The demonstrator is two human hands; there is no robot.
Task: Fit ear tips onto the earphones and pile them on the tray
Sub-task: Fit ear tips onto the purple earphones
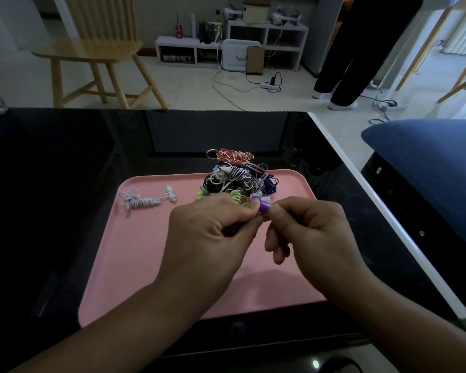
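- Left hand (pixel 213 232) and right hand (pixel 307 227) together pinching purple ear tip (pixel 264 206) above pink tray (pixel 135 254).
- Tangled earphone pile (pixel 234 179) at tray's far edge; white earphones (pixel 143 201) near far-left corner.

Head view – looks forward and down, close.

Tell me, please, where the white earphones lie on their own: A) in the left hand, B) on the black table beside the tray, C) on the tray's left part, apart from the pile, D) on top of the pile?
C: the white earphones lie bundled on the left part of the tray, clear of the pile at its far edge.
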